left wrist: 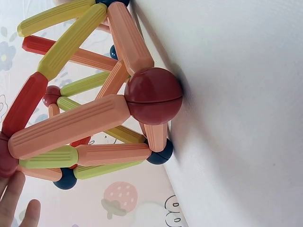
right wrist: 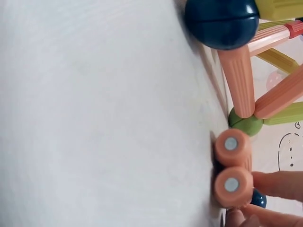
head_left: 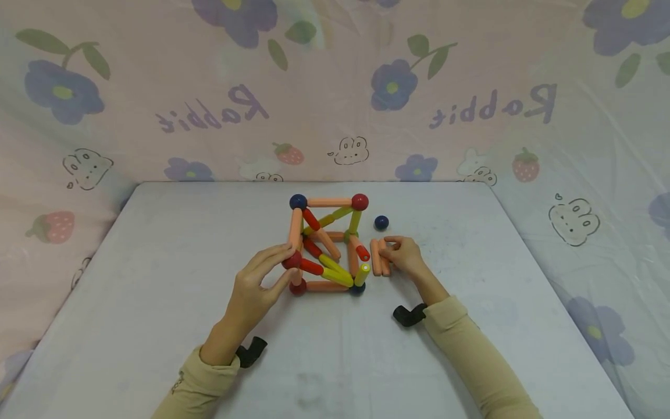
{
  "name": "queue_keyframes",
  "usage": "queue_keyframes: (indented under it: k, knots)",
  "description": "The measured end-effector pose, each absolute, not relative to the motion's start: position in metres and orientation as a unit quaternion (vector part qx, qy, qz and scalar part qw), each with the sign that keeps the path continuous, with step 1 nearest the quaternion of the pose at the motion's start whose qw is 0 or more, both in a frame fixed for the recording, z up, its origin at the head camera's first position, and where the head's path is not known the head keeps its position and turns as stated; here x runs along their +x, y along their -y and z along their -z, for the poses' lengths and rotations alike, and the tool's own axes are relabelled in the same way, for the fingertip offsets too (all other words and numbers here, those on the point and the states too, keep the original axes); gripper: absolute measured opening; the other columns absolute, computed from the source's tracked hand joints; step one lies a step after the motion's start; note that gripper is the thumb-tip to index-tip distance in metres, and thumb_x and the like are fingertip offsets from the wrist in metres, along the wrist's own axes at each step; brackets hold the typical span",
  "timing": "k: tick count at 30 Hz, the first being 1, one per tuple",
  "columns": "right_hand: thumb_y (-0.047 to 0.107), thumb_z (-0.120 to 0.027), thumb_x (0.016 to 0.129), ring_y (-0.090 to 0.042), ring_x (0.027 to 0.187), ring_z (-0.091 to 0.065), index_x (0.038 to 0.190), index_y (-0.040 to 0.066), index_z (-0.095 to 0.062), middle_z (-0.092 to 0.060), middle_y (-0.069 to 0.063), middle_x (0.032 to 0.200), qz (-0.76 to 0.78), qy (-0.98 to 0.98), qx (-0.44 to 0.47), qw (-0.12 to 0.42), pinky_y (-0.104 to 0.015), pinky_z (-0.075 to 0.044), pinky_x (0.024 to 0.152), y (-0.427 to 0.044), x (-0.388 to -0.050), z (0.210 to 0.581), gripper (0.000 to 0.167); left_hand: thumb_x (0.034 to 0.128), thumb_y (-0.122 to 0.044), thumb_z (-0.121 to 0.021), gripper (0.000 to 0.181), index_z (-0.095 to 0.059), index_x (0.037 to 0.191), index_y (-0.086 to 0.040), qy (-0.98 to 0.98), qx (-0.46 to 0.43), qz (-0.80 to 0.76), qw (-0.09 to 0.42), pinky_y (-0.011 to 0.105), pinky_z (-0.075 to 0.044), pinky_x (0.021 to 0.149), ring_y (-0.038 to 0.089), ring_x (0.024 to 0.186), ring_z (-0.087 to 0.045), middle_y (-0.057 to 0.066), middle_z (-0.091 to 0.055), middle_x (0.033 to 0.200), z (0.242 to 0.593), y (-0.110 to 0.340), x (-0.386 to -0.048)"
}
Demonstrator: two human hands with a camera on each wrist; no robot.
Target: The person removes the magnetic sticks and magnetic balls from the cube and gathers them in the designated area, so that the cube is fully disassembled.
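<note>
A frame of magnetic rods and balls [head_left: 327,286] stands on the table, in peach, red, yellow and green. My left hand [head_left: 256,279] holds the red ball [head_left: 292,260] at its raised near-left corner, fingers over it and thumb below. In the left wrist view, fingertips [left wrist: 13,194] touch that ball at the left edge. Right of the frame, two peach magnetic rods [head_left: 376,257] lie side by side. My right hand [head_left: 405,256] pinches the right-hand peach rod [right wrist: 232,187] between thumb and fingers. Pale metal discs show on both rods' near ends.
A loose blue ball [head_left: 381,222] lies behind the two rods. On the frame's right side a red rod [head_left: 363,253] and a yellow rod [head_left: 363,272] have free ends. Black wrist pieces [head_left: 409,315] sit at both cuffs. A patterned cloth [head_left: 324,116] rises behind the white table [head_left: 183,250].
</note>
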State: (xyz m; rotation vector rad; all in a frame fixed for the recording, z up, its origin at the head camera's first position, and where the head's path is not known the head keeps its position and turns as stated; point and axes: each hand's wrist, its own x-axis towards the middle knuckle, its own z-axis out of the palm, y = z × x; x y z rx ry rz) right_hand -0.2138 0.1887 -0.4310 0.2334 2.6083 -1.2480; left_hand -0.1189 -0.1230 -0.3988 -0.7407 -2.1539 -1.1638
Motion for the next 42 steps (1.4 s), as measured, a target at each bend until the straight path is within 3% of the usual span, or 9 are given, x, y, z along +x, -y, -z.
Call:
queue_keyframes:
  k: [6, 10, 17, 21, 24, 27, 31, 34, 42]
  knots:
    - [0.015, -0.064, 0.090, -0.021, 0.081, -0.056, 0.129, -0.001, -0.057, -0.062, -0.021, 0.104, 0.401, -0.910, 0.060, 0.085, -0.017, -0.041, 0.060, -0.186, -0.203, 0.427, 0.043, 0.0689, 0.008, -0.080, 0.050, -0.066, 0.117, 0.001, 0.801, -0.284, 0.432, 0.302, 0.006, -0.040, 0.104, 0.025, 0.111, -0.063, 0.019, -0.067, 0.117, 0.399, 0.123, -0.120]
    - [0.009, -0.065, 0.088, -0.026, 0.085, -0.060, 0.122, -0.005, -0.060, -0.064, -0.023, 0.100, 0.410, -0.910, 0.010, 0.061, -0.016, -0.043, 0.061, -0.182, -0.192, 0.422, 0.037, 0.0696, 0.009, -0.079, 0.049, -0.067, 0.117, 0.001, 0.800, -0.283, 0.435, 0.301, 0.006, -0.040, 0.104, 0.026, 0.112, -0.063, 0.019, -0.067, 0.117, 0.399, 0.122, -0.120]
    - [-0.004, -0.059, 0.082, -0.017, 0.081, -0.058, 0.109, -0.008, -0.063, -0.068, -0.022, 0.092, 0.430, -0.891, -0.120, 0.082, -0.020, -0.046, 0.069, -0.175, -0.173, 0.419, 0.028, 0.0679, 0.010, -0.079, 0.051, -0.066, 0.117, 0.001, 0.802, -0.281, 0.435, 0.297, 0.006, -0.040, 0.104, 0.027, 0.111, -0.063, 0.020, -0.067, 0.117, 0.398, 0.122, -0.119]
    - [-0.005, -0.058, 0.081, -0.023, 0.087, -0.060, 0.110, -0.006, -0.063, -0.069, -0.021, 0.097, 0.423, -0.886, -0.164, 0.099, -0.025, -0.048, 0.076, -0.171, -0.161, 0.414, 0.030, 0.0672, 0.011, -0.079, 0.052, -0.066, 0.117, 0.001, 0.802, -0.282, 0.434, 0.299, 0.006, -0.039, 0.104, 0.026, 0.111, -0.063, 0.020, -0.067, 0.117, 0.398, 0.123, -0.120]
    - [-0.007, -0.059, 0.078, -0.029, 0.092, -0.061, 0.114, -0.006, -0.063, -0.068, -0.021, 0.101, 0.431, -0.876, -0.189, 0.106, -0.023, -0.049, 0.074, -0.168, -0.152, 0.409, 0.036, 0.0679, 0.011, -0.079, 0.051, -0.066, 0.117, 0.002, 0.803, -0.279, 0.436, 0.295, 0.006, -0.039, 0.104, 0.027, 0.111, -0.063, 0.020, -0.067, 0.117, 0.398, 0.123, -0.119]
    - [-0.005, -0.065, 0.078, -0.032, 0.094, -0.062, 0.112, -0.006, -0.062, -0.067, -0.021, 0.103, 0.436, -0.872, -0.199, 0.103, -0.020, -0.053, 0.073, -0.164, -0.146, 0.408, 0.034, 0.0682, 0.009, -0.080, 0.050, -0.067, 0.116, 0.001, 0.804, -0.278, 0.436, 0.296, 0.005, -0.039, 0.104, 0.027, 0.111, -0.063, 0.019, -0.067, 0.117, 0.398, 0.122, -0.119]
    - [0.003, -0.072, 0.081, -0.029, 0.093, -0.063, 0.108, -0.006, -0.063, -0.069, -0.019, 0.102, 0.431, -0.877, -0.196, 0.086, -0.025, -0.058, 0.074, -0.160, -0.142, 0.409, 0.030, 0.0659, 0.009, -0.081, 0.052, -0.067, 0.116, 0.001, 0.798, -0.284, 0.434, 0.306, 0.006, -0.040, 0.104, 0.027, 0.111, -0.063, 0.020, -0.067, 0.117, 0.398, 0.122, -0.120]
    - [0.005, -0.073, 0.083, -0.028, 0.092, -0.065, 0.108, -0.007, -0.063, -0.070, -0.019, 0.101, 0.429, -0.878, -0.198, 0.072, -0.030, -0.060, 0.074, -0.157, -0.140, 0.411, 0.030, 0.0656, 0.010, -0.081, 0.053, -0.067, 0.116, 0.002, 0.797, -0.284, 0.436, 0.305, 0.007, -0.040, 0.104, 0.027, 0.112, -0.063, 0.020, -0.067, 0.117, 0.398, 0.121, -0.120]
    - [0.002, -0.068, 0.086, -0.029, 0.091, -0.068, 0.103, -0.005, -0.065, -0.070, -0.017, 0.099, 0.421, -0.879, -0.220, 0.038, -0.029, -0.060, 0.074, -0.155, -0.136, 0.413, 0.018, 0.0656, 0.011, -0.080, 0.052, -0.067, 0.116, 0.002, 0.796, -0.283, 0.439, 0.305, 0.007, -0.041, 0.104, 0.028, 0.112, -0.063, 0.020, -0.067, 0.117, 0.398, 0.122, -0.120]
